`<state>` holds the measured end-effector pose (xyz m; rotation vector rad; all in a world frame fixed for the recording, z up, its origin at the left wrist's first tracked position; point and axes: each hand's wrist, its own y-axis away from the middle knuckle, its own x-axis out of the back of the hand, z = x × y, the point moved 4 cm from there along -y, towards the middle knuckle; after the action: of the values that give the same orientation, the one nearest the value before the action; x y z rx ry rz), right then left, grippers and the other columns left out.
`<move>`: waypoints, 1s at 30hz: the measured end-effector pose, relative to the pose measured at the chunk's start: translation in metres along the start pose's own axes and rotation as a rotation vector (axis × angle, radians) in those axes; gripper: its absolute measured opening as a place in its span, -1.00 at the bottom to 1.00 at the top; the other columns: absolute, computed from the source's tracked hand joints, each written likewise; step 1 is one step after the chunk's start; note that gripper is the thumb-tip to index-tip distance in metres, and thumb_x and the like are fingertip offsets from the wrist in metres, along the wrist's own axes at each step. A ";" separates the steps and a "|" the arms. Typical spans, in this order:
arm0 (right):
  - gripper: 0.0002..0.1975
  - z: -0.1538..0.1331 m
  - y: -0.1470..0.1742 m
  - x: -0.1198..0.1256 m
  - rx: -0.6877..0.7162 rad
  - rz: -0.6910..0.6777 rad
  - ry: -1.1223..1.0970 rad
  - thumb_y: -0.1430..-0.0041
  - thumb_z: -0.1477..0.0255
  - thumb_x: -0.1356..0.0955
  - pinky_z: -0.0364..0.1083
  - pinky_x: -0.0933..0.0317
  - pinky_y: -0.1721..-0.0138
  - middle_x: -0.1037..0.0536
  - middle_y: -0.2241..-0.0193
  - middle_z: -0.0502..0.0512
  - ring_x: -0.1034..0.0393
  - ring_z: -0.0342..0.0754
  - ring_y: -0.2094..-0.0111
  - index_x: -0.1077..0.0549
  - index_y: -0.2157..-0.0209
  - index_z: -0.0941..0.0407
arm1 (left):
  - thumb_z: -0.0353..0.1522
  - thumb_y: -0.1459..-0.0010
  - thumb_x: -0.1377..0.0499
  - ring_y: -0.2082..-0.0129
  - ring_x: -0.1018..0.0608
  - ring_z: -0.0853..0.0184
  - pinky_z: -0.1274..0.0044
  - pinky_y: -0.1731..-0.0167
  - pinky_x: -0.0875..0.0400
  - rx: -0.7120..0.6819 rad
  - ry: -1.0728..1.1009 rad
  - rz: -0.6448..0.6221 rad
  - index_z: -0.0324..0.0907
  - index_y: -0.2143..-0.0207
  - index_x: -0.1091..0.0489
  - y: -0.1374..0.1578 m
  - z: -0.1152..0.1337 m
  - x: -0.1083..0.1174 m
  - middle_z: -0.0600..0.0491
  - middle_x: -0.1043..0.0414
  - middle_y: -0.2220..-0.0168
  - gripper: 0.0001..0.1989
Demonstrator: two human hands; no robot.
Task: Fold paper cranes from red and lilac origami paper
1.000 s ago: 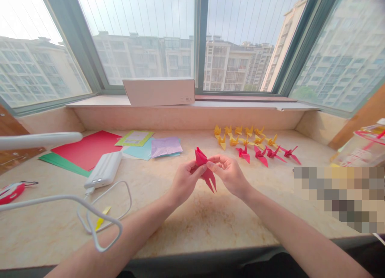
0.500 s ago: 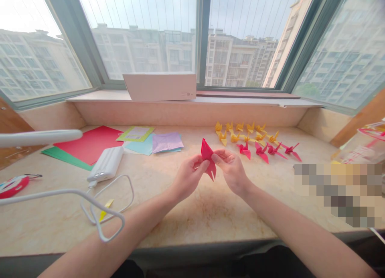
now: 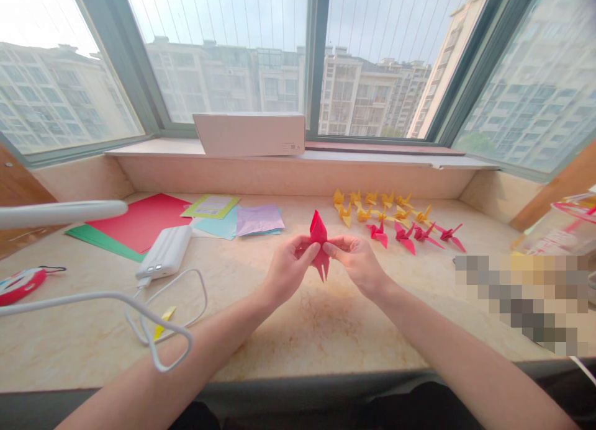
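Note:
Between my two hands is a red folded paper piece (image 3: 319, 230), held upright above the counter, its top flap curled and two narrow points hanging down. My left hand (image 3: 298, 259) pinches its left side between thumb and fingers. On the other side my right hand (image 3: 351, 256) grips it the same way, thumb in front. Beyond my right hand stand several red paper cranes (image 3: 405, 236), with yellow paper cranes (image 3: 363, 211) in rows behind them.
Left on the counter (image 3: 261, 355) are red paper (image 3: 144, 222), green paper (image 3: 102, 244), a purple packet (image 3: 259, 220) and a white power bank (image 3: 165, 251) with a looping cable (image 3: 186, 331). A white box (image 3: 249, 135) rests on the sill; a clear plastic container (image 3: 568, 225) stands at right.
The red paper piece has turned more upright and its top flap now bulges open. My right hand has shifted slightly left; both hands keep their hold.

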<state>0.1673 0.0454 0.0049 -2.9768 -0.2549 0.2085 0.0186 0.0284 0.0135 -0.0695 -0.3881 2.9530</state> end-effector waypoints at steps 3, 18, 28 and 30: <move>-0.71 -0.001 -0.001 0.000 0.026 0.007 -0.007 0.06 0.22 -0.53 0.00 -0.36 0.19 -0.65 0.41 0.07 -0.51 -0.04 0.37 -0.58 0.37 0.14 | -0.28 -0.16 -0.25 0.38 -0.63 0.25 0.47 0.39 -0.54 0.005 0.059 -0.026 -0.29 0.16 -0.40 0.001 0.002 -0.003 -0.05 -0.58 0.38 -0.73; -0.78 -0.004 -0.003 0.005 0.119 -0.096 -0.010 -0.05 0.30 -0.49 -0.13 -0.27 0.36 -0.56 0.39 0.00 -0.41 -0.10 0.36 -0.44 0.30 0.06 | -0.28 -0.15 -0.27 0.42 -0.62 0.30 0.50 0.41 -0.51 -0.053 0.099 -0.055 -0.18 0.11 -0.28 0.001 0.001 -0.001 0.10 -0.51 0.44 -0.69; -0.85 -0.009 0.002 0.007 0.101 -0.205 0.014 -0.14 0.31 -0.40 -0.02 -0.32 0.20 -0.58 0.35 0.04 -0.45 -0.07 0.34 -0.55 0.31 0.09 | -0.27 -0.18 -0.24 0.44 -0.56 0.37 0.54 0.39 -0.46 -0.111 0.056 -0.048 -0.19 0.30 -0.38 0.004 0.009 -0.001 0.09 -0.50 0.43 -0.83; -0.81 -0.010 0.003 0.005 0.096 -0.193 0.046 -0.10 0.30 -0.43 -0.01 -0.34 0.18 -0.59 0.34 0.05 -0.47 -0.04 0.30 -0.54 0.29 0.10 | -0.25 -0.21 -0.20 0.43 -0.56 0.36 0.52 0.37 -0.47 -0.108 0.057 -0.043 -0.20 0.29 -0.39 0.005 0.010 -0.001 0.07 -0.51 0.41 -0.82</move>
<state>0.1747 0.0419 0.0139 -2.8350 -0.5079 0.1261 0.0179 0.0204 0.0222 -0.1557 -0.5345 2.8792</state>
